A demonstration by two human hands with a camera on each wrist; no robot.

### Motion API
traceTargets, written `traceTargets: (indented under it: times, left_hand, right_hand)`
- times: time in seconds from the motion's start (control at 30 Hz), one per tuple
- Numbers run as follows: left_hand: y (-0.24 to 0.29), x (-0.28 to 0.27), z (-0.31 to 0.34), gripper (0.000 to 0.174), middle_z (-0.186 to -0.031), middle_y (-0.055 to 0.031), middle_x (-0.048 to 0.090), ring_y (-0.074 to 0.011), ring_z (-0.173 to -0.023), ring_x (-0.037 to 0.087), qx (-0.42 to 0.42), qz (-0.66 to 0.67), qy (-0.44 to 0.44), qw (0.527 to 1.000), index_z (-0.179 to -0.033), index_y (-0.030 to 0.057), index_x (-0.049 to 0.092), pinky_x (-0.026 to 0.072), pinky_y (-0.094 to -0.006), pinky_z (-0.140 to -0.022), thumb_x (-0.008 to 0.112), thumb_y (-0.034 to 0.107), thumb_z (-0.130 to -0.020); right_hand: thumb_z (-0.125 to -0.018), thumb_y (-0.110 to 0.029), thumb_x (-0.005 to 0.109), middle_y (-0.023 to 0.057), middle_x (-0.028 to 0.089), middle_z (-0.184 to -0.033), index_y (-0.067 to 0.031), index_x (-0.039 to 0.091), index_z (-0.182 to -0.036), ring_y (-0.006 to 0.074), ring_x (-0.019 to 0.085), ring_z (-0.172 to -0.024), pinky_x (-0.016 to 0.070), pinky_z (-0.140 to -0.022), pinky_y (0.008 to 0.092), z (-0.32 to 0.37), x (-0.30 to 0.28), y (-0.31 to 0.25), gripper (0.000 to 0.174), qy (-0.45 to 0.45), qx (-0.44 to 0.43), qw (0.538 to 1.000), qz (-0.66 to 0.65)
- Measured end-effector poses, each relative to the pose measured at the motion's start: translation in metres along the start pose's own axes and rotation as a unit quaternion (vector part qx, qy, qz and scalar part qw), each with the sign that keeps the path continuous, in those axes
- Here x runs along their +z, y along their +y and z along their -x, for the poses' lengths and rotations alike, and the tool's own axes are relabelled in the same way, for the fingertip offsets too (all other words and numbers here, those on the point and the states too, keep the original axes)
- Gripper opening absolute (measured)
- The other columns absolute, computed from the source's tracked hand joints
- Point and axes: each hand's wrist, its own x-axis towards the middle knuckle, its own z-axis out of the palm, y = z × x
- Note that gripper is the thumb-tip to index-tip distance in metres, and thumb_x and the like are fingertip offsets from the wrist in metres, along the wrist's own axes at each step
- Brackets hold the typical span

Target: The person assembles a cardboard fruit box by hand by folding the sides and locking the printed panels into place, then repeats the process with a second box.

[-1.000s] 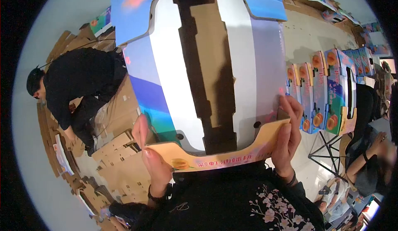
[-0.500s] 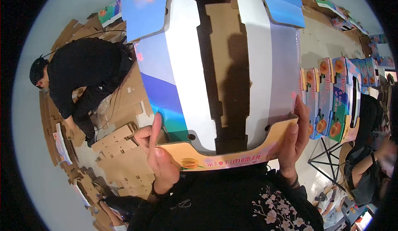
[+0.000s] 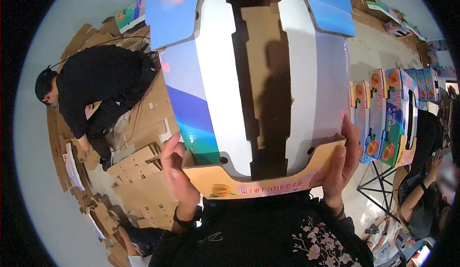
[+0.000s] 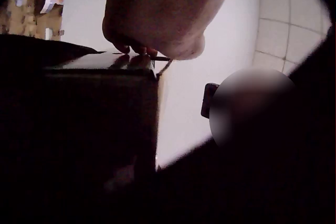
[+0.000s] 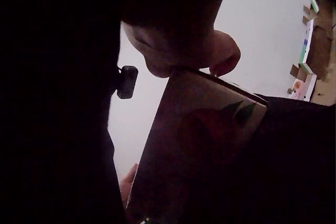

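Note:
Between the two hands stands a printed cardboard box [image 3: 184, 82], its long opening facing the head camera between two white inner panels. Blue cardboard edges its far end, and a yellow panel [image 3: 280, 185] with a peach picture the near end. My left hand [image 3: 182, 176] holds the near left corner; in the left wrist view that hand's fingertips [image 4: 139, 49] touch the box edge. At the near right corner, my right hand [image 3: 341, 166] grips the box with the thumb on the yellow panel and the fingers along the side. Both wrist views are dark.
A person in black [image 3: 98, 85] bends over flattened cardboard [image 3: 143, 190] at the left. Several printed boxes [image 3: 395, 118] stand in a row at the right, above a black metal frame [image 3: 381, 183]. Another person's arm [image 3: 417, 197] is at the far right.
The box has shifted right in the head view, both hands with it. My left thumb has come off the yellow panel's front, and the left fingers have changed their hold at the corner.

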Motion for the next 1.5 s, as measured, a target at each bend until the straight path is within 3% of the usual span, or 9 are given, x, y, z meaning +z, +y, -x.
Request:
traceTargets:
  times: [0.1, 0.2, 0.3, 0.4, 0.5, 0.8, 1.2, 1.3, 1.5]
  left_hand:
    - [-0.009, -0.006, -0.002, 0.052, -0.118, -0.0071, 0.056, -0.0155, -0.106, 0.058, -0.017, 0.064, -0.005, 0.998, -0.143, -0.0009, 0.044, 0.0504, -0.0282, -0.088, 0.058, 0.019, -0.097]
    - [-0.002, 0.009, -0.013, 0.052, -0.125, -0.0104, 0.058, -0.0168, -0.108, 0.062, -0.043, 0.083, 0.003, 0.996, -0.142, -0.0017, 0.044, 0.0538, -0.0280, -0.085, 0.059, 0.020, -0.097]
    - [-0.009, -0.005, -0.017, 0.060, -0.137, -0.0148, 0.053, -0.0221, -0.125, 0.052, -0.075, 0.164, -0.084, 0.980, -0.148, -0.0027, 0.036, 0.0418, -0.0366, -0.106, 0.061, 0.018, -0.096]
    - [0.006, -0.009, -0.023, 0.067, -0.137, -0.0158, 0.052, -0.0231, -0.126, 0.053, -0.102, 0.204, -0.134, 0.964, -0.149, -0.0026, 0.033, 0.0436, -0.0363, -0.104, 0.065, 0.015, -0.093]
    - [0.014, -0.004, -0.032, 0.069, -0.135, -0.0165, 0.054, -0.0221, -0.120, 0.057, -0.077, 0.148, -0.131, 0.977, -0.148, -0.0021, 0.033, 0.0472, -0.0349, -0.099, 0.067, 0.013, -0.090]
    - [0.000, -0.006, -0.034, 0.038, -0.099, -0.0032, 0.055, -0.0099, -0.090, 0.056, -0.097, 0.197, -0.129, 0.967, -0.120, 0.0037, 0.043, 0.0474, -0.0237, -0.079, 0.063, -0.004, -0.089]
    - [0.013, 0.001, -0.032, 0.038, -0.095, -0.0013, 0.054, -0.0076, -0.086, 0.052, -0.144, 0.203, -0.095, 0.964, -0.120, 0.0057, 0.043, 0.0447, -0.0226, -0.075, 0.065, -0.001, -0.090]
    - [0.006, -0.001, -0.030, 0.038, -0.095, -0.0012, 0.053, -0.0083, -0.085, 0.050, -0.063, 0.148, -0.109, 0.981, -0.120, 0.0059, 0.043, 0.0434, -0.0223, -0.075, 0.066, 0.001, -0.091]
    - [0.011, 0.008, -0.029, 0.031, -0.092, -0.0020, 0.049, -0.0102, -0.087, 0.049, -0.023, 0.098, -0.071, 0.992, -0.116, 0.0042, 0.043, 0.0421, -0.0238, -0.079, 0.064, 0.003, -0.093]
  right_hand:
    - [-0.101, -0.038, 0.050, 0.0176, 0.049, -0.132, 0.0046, 0.049, -0.141, 0.0259, 0.049, -0.124, 0.0395, -0.104, 0.0389, 0.002, -0.004, -0.003, 0.058, -0.016, 0.020, 0.999, -0.031]
    - [-0.101, -0.038, 0.050, 0.0178, 0.049, -0.133, 0.0045, 0.050, -0.140, 0.0260, 0.049, -0.124, 0.0395, -0.104, 0.0391, -0.001, 0.000, -0.004, 0.057, -0.010, 0.036, 0.998, -0.060]
    - [-0.101, -0.039, 0.050, 0.0178, 0.050, -0.133, 0.0046, 0.050, -0.140, 0.0259, 0.049, -0.124, 0.0396, -0.104, 0.0395, -0.001, -0.002, 0.000, 0.058, -0.010, 0.028, 0.999, -0.045]
    - [-0.102, -0.042, 0.045, 0.0148, 0.059, -0.129, -0.0006, 0.051, -0.143, 0.0219, 0.054, -0.119, 0.0412, -0.102, 0.0376, -0.003, -0.002, 0.004, 0.059, 0.010, 0.018, 1.000, -0.020]
    - [-0.102, -0.043, 0.045, 0.0159, 0.056, -0.135, -0.0009, 0.051, -0.143, 0.0230, 0.053, -0.124, 0.0396, -0.105, 0.0390, -0.001, -0.003, 0.006, 0.059, 0.014, 0.015, 1.000, -0.014]
    - [-0.102, -0.041, 0.045, 0.0149, 0.054, -0.137, 0.0000, 0.051, -0.141, 0.0235, 0.051, -0.126, 0.0394, -0.105, 0.0383, 0.001, -0.005, 0.000, 0.057, 0.004, 0.009, 1.000, 0.016]
    - [-0.103, -0.040, 0.044, 0.0136, 0.055, -0.132, -0.0004, 0.050, -0.143, 0.0209, 0.052, -0.121, 0.0410, -0.102, 0.0353, 0.003, -0.002, 0.000, 0.056, 0.015, 0.002, 1.000, 0.012]
    - [-0.102, -0.041, 0.044, 0.0136, 0.055, -0.131, -0.0007, 0.050, -0.143, 0.0209, 0.052, -0.122, 0.0404, -0.103, 0.0355, 0.004, -0.003, 0.004, 0.057, 0.011, 0.011, 1.000, 0.007]
    - [-0.102, -0.040, 0.045, 0.0138, 0.055, -0.131, -0.0001, 0.051, -0.142, 0.0219, 0.052, -0.121, 0.0400, -0.103, 0.0372, 0.002, -0.002, 0.002, 0.057, 0.012, 0.013, 1.000, 0.005]
